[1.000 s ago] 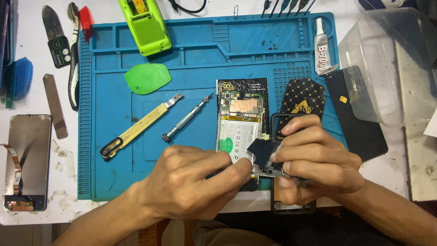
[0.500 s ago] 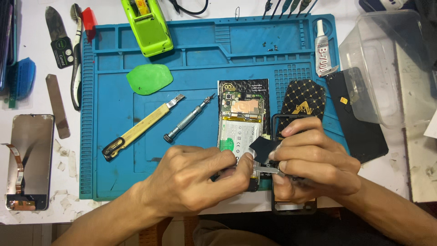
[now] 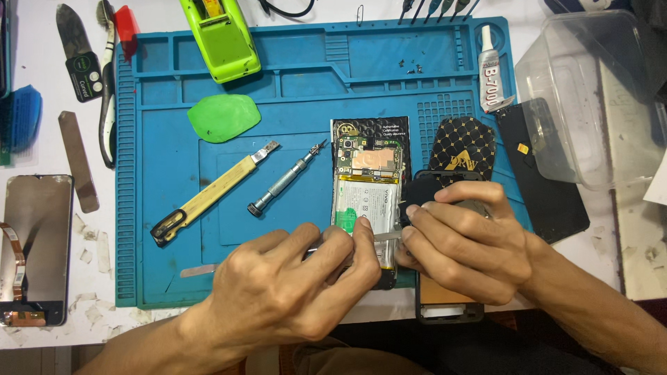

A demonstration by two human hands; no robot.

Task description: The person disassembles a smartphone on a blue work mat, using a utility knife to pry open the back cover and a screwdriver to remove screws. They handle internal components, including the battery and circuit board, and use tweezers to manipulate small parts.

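At the far left of the table (image 3: 42, 83) a detached phone screen (image 3: 35, 246) is laid flat, with a grey spudger (image 3: 78, 161) just above it; a blue repair mat (image 3: 306, 90) is spread across the middle. On the mat, from the left, a green pick (image 3: 224, 117), a yellow-handled scraper (image 3: 212, 192) and a small screwdriver (image 3: 286, 178) are seen lying apart from one another; a lime-green tool (image 3: 221, 36) is set across the mat's upper edge. The left hand (image 3: 292, 292) is held over the mat's lower edge; its fingers (image 3: 344, 246) are pinched narrow on a thin metal blade (image 3: 386, 237), whose tip is laid against the right edge of the opened phone (image 3: 366, 201). The phone is lying face down, right of centre on the mat, its battery and board exposed. The right hand (image 3: 465, 243) is placed just right of the phone; its fingers (image 3: 434, 215) are closed on a dark part (image 3: 419, 192) at the phone's edge. A glue tube (image 3: 490, 73) and a clear plastic box (image 3: 590, 97) are found at the upper right.
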